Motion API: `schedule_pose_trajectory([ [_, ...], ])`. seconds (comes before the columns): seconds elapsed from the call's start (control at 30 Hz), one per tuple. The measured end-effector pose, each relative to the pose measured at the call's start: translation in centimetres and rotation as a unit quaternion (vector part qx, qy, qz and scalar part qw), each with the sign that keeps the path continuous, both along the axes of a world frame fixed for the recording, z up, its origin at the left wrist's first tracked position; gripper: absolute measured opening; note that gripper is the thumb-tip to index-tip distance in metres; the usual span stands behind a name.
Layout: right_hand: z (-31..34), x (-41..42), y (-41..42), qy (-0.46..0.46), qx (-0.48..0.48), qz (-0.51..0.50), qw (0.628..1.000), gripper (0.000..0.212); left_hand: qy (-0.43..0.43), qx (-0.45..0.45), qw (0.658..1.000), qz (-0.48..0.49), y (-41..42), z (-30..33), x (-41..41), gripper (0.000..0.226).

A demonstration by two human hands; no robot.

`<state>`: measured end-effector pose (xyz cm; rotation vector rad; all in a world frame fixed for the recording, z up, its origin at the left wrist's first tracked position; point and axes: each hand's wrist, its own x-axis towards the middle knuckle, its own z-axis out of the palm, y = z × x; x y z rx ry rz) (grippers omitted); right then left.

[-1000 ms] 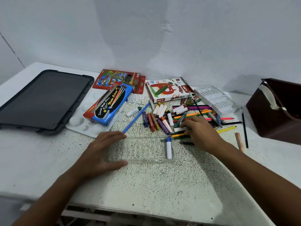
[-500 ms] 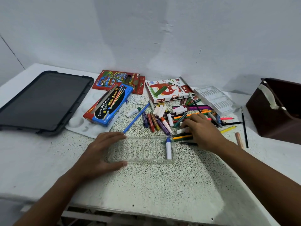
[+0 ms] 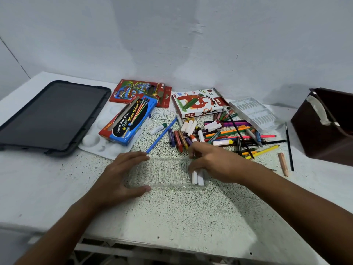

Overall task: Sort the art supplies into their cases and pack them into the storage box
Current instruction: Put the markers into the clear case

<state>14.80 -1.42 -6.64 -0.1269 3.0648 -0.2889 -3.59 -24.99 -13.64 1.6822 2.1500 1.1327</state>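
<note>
Bracing the clear case [image 3: 164, 173] at centre frame, the left hand [image 3: 122, 175] lies with straight fingers spread along its left end. The right hand [image 3: 214, 165] curls over the case's right end, gripping white markers [image 3: 197, 177] inside it. Loose supplies [image 3: 225, 134] litter the tabletop [image 3: 181, 213] above; the brown box [image 3: 324, 127] sits far right.

Left hand [image 3: 122, 174]: palm down, fingers extended and spread, thumb toward the body; flat on the bench, nothing gripped.
Left forearm: bare, entering from lower left, angled up and to the right.
Right hand [image 3: 214, 163]: palm down, fingers curled downward at the tips; grip on anything cannot be confirmed.
Right forearm: bare, entering from lower right, angled up and to the left.
</note>
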Motion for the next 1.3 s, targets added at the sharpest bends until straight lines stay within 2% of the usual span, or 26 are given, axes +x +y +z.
schedule_pose_trajectory([
  [0.27, -0.4, 0.1, -0.3, 0.004, -0.008, 0.005, 1.0, 0.026, 0.004, -0.003, 1.0, 0.004, 0.0, 0.0, 0.1, 0.073],
  [0.47, -1.0, 0.4, -0.4, 0.002, -0.016, -0.038, 0.999, 0.037, 0.001, -0.005, 1.0, 0.006, 0.0, 0.1, 0.1, 0.073],
  [0.63, 0.1, 0.5, 0.1, -0.001, -0.078, -0.099, 0.992, 0.034, 0.001, -0.002, 1.0, 0.008, 0.0, 0.1, 0.1, 0.073],
  [0.97, 0.1, 0.7, 0.7, -0.028, -0.108, -0.145, 0.983, 0.035, 0.003, -0.01, 1.0, 0.008, 0.1, 0.1, -0.1, 0.077],
  [1.07, 0.7, 0.5, 2.6, 0.034, -0.143, -0.222, 0.964, 0.027, 0.0, -0.021, 1.0, 0.009, -0.1, 0.2, -0.1, 0.081],
  [1.13, 1.1, 0.4, 5.0, 0.061, -0.116, -0.295, 0.946, 0.027, -0.002, -0.022, 1.0, 0.003, -0.1, 0.2, -0.2, 0.082],
  [1.23, 0.8, 0.8, 7.7, -0.014, -0.01, -0.332, 0.943, 0.034, -0.012, -0.025, 1.0, -0.006, -0.3, 0.3, -0.4, 0.081],
  [1.3, 0.2, 1.1, 8.2, -0.052, 0.016, -0.322, 0.945, 0.038, -0.013, -0.029, 0.999, -0.01, -0.3, 0.3, -0.4, 0.079],
])
